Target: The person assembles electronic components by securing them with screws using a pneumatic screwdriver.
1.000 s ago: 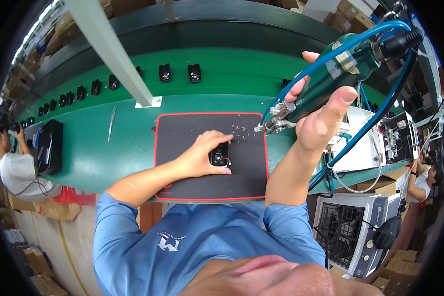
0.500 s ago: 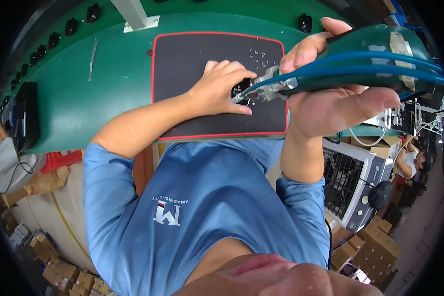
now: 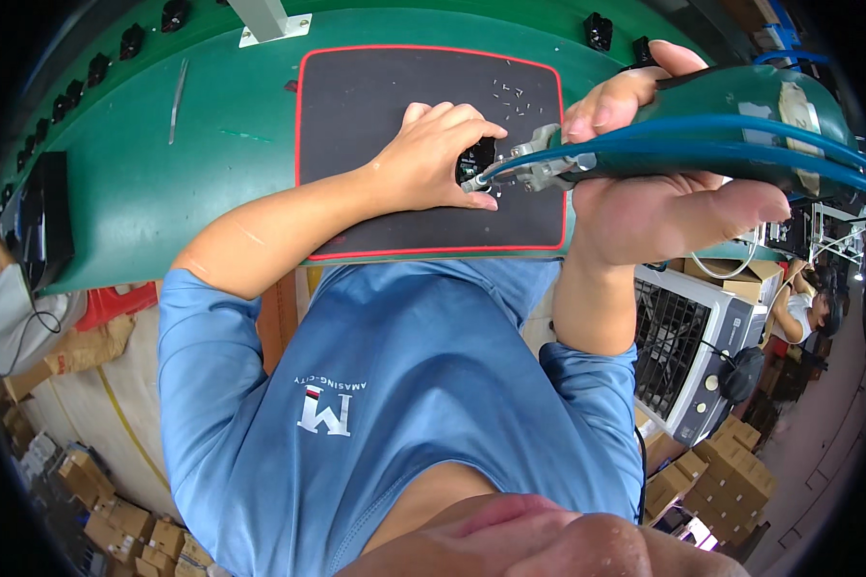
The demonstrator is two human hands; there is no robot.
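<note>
My left hand [image 3: 423, 154] is curled around a small black part [image 3: 475, 160] on the black mat [image 3: 366, 106], with thumb and fingers on opposite sides of it. Its lower end is partly covered by a tool tip and the thumb. In my right hand [image 3: 635, 207] lies a thick green-wrapped power tool [image 3: 707, 125] with blue hoses running along it. My fingers curl over its far side, while the thumb stretches out along the near side. The tool's metal front end [image 3: 539, 162] points left and its tip meets the black part; whether they touch is unclear.
Tiny pale bits [image 3: 515, 99] lie scattered on the red-edged mat, on a green worktable [image 3: 231, 173]. Several black parts [image 3: 97, 69] line the far side, near a metal post [image 3: 260, 17]. A fan-like appliance [image 3: 688, 356] and cardboard boxes [image 3: 731, 471] stand lower right. Other people sit at both sides.
The view has shifted slightly, so the mat sits a little higher. My right hand and the tool appear slightly farther right. Both hands keep their grips.
</note>
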